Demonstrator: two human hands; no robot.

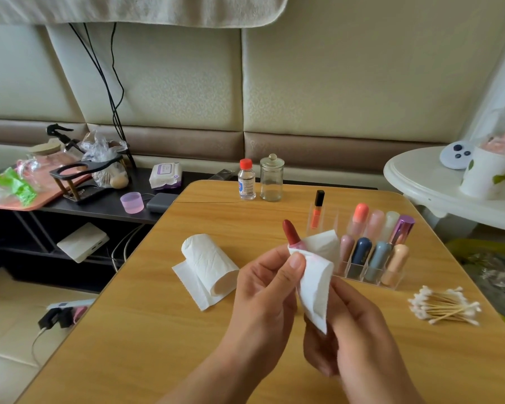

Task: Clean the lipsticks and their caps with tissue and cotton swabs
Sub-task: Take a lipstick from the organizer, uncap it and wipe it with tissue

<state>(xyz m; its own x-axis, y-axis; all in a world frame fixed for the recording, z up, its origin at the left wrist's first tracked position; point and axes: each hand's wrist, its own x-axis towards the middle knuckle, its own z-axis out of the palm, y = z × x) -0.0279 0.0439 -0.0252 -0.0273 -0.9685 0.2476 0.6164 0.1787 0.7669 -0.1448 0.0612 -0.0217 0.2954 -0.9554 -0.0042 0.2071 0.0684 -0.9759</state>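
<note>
Both hands, left hand and right hand, seemingly wrap tissue around red lipstick.

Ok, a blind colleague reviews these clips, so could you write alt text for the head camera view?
Two hands hold an uncapped red lipstick wrapped in a tissue above a wooden table; the left hand pinches the tissue near the bullet, the right hand grips lower down. Nearby: a tissue roll, cotton swabs, a clear organizer of lipsticks.

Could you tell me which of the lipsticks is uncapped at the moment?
The red lipstick wrapped in tissue between both hands; those in the clear organizer all wear caps.
</note>
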